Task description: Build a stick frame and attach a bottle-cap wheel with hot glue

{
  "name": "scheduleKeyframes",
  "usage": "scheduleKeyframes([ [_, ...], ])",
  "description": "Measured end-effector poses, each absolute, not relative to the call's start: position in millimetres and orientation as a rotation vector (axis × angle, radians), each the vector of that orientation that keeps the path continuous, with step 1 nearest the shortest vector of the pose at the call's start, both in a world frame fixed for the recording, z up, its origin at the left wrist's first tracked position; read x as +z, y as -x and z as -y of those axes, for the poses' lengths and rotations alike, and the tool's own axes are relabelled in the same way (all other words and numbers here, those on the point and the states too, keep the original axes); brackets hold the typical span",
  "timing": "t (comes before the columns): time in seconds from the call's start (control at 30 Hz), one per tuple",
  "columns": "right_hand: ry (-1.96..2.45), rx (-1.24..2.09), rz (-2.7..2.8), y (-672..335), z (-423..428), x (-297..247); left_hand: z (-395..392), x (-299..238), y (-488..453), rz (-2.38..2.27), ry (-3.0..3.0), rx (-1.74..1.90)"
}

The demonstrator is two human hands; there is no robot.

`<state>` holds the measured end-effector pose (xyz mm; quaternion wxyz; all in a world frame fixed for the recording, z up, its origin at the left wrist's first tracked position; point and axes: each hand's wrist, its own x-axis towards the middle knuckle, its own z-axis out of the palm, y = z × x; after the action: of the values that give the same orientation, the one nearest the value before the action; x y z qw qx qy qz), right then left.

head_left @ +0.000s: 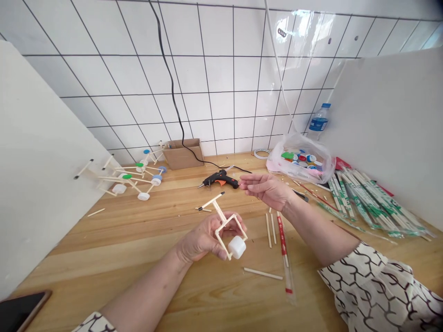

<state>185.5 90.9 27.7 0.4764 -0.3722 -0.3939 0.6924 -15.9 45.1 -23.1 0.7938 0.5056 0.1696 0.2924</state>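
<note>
My left hand (207,237) is closed around a small wooden stick frame (221,216), raised over the table. The frame has a crossbar with black tips at its far end and a white bottle cap (237,247) between its two near arms. My right hand (265,190) is in the air with its fingers stretched out and nothing in them. Just left of those fingertips, a black glue gun (219,179) with an orange trigger lies on the table, its nozzle pointing left. Whether the right fingertips touch its handle I cannot tell.
Several similar stick models with caps (138,177) stand at left near a cardboard box (184,153). A plastic bag of bottle caps (301,159), a water bottle (319,121) and wrapped chopsticks (375,200) are at right. Loose sticks (263,273) lie in front; a phone (24,311) rests lower left.
</note>
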Motion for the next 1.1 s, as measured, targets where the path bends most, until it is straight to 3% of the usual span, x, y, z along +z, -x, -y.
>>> scheduleKeyframes([
  [0.53,1.017,1.409,1.153,-173.4,-86.8,18.5,-44.2,-21.9,14.8,-0.365,-1.083,0.649],
  [1.1,1.077,1.463,1.379,-171.5,-80.4,19.2,-43.3,-21.1,14.4,-0.375,-1.089,0.671],
])
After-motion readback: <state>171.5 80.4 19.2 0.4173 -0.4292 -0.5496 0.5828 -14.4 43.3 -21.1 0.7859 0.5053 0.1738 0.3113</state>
